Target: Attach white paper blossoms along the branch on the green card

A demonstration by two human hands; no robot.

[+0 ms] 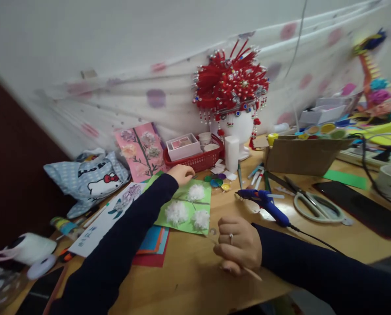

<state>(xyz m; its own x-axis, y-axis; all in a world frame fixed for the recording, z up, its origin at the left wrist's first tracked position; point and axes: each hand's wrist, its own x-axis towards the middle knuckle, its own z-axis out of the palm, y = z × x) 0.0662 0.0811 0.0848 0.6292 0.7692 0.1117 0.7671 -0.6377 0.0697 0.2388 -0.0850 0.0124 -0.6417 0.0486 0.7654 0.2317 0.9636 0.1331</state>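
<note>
My right hand [239, 245] is closed around a thin wooden stick [253, 274], one pale end poking out below the fist and the other toward the paper. My left hand [181, 175] lies at the far edge of a green sheet [185, 227], fingers loosely extended; their undersides are hidden. On that sheet sit fluffy white flowers [176, 213] along a dark drawn stem. Just right of the left hand are small lids of paint [226, 187] in several colours and white paper scraps [230, 175].
A blue glue gun [264, 202] trails its cord near my right forearm. Beyond lie scissors [318, 208] and a black phone [362, 208]. A red basket [198, 162], a white cylinder [232, 153], a cardboard box [303, 155] and a red beaded headdress [231, 83] stand behind.
</note>
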